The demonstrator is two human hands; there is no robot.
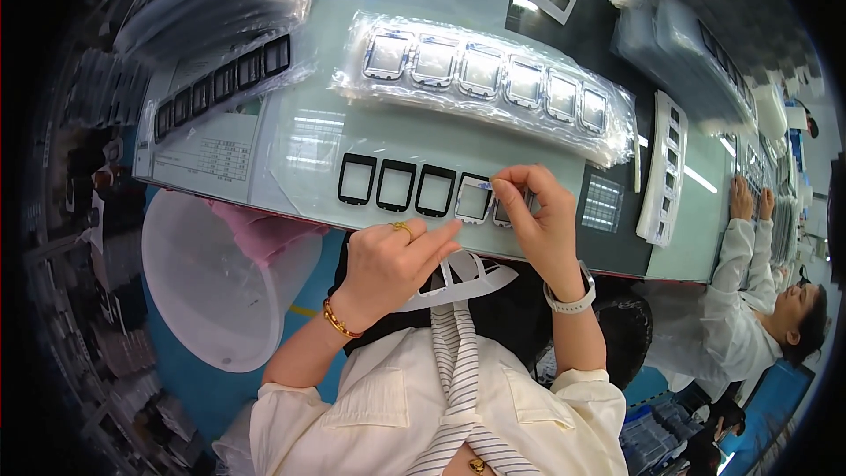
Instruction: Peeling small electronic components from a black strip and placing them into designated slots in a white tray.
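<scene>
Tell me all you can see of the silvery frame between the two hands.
The frame is a small rectangle with a silvery-white border, dark inner edges and a window in the middle; blue shows near its top right. It lies on the glossy table, right of three black frames. The right hand has fingertips at its upper right corner; the left index fingertip is at its lower left, contact unclear.
</scene>
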